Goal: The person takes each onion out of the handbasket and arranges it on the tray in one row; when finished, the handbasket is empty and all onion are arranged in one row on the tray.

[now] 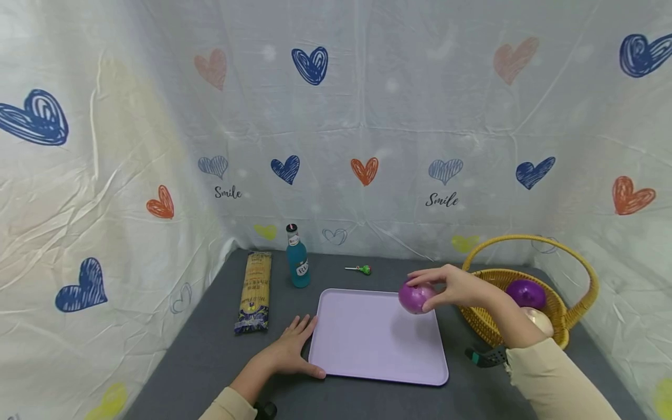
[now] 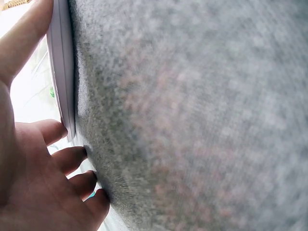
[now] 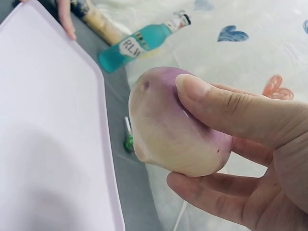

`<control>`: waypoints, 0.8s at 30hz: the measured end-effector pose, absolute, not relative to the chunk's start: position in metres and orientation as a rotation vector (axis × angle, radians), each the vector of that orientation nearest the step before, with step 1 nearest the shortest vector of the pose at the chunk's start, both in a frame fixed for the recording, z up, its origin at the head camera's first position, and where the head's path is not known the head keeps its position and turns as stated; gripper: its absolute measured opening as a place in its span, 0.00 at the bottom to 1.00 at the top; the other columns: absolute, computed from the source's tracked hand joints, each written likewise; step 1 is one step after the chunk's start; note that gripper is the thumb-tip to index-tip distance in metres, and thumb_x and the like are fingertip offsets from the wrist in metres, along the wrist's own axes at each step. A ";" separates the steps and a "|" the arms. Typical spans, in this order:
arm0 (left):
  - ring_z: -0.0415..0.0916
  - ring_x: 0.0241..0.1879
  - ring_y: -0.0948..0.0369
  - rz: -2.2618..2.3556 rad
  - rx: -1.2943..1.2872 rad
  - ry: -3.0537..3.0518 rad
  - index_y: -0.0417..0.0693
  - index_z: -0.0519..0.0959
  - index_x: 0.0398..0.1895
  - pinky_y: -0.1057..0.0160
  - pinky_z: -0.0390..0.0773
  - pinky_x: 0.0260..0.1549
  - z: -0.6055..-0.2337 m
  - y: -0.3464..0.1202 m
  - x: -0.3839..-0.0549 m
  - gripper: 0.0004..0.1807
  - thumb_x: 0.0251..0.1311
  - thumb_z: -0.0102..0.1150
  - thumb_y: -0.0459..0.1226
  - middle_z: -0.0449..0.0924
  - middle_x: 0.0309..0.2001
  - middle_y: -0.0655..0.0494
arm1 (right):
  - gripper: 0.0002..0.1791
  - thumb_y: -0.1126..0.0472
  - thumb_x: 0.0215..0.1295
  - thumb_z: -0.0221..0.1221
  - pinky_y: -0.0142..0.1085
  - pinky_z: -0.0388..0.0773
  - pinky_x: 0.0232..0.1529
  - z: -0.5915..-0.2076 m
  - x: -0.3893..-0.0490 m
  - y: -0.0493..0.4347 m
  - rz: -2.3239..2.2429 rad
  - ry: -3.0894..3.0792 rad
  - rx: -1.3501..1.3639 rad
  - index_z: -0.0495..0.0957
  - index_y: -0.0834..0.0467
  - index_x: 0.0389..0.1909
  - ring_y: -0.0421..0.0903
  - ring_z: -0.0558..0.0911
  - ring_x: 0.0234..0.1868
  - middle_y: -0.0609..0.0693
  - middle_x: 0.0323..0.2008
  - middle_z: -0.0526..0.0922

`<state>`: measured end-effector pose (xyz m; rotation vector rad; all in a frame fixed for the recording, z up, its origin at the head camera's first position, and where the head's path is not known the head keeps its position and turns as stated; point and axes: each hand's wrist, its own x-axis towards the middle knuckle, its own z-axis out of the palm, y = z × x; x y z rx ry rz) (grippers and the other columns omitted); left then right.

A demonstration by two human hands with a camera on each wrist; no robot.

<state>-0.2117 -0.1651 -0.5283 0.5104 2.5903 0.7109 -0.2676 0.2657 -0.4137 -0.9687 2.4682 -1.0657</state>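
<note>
Onion (image 1: 412,299), pinched in the right hand (image 1: 455,286) near the far right corner of the tray (image 1: 373,341); at its left edge, left hand (image 1: 287,351) spread. Likely light, firm, slick: best gripped round the middle.

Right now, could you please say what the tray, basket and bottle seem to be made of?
Tray: probably plastic, smooth and satiny, from its even lilac colour and rounded rim. Basket: wicker or an imitation, slightly glossy, from its woven walls. Bottle: likely glass, smooth, from its translucent blue body, though plastic is possible.
</note>
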 end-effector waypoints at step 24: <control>0.35 0.80 0.39 0.716 0.492 2.590 0.51 0.49 0.82 0.30 0.47 0.72 -0.531 -0.166 -0.212 0.70 0.39 0.76 0.66 0.43 0.82 0.42 | 0.30 0.51 0.55 0.75 0.39 0.80 0.56 -0.427 -0.277 0.229 -1.069 2.438 -1.020 0.82 0.49 0.60 0.58 0.75 0.67 0.57 0.67 0.76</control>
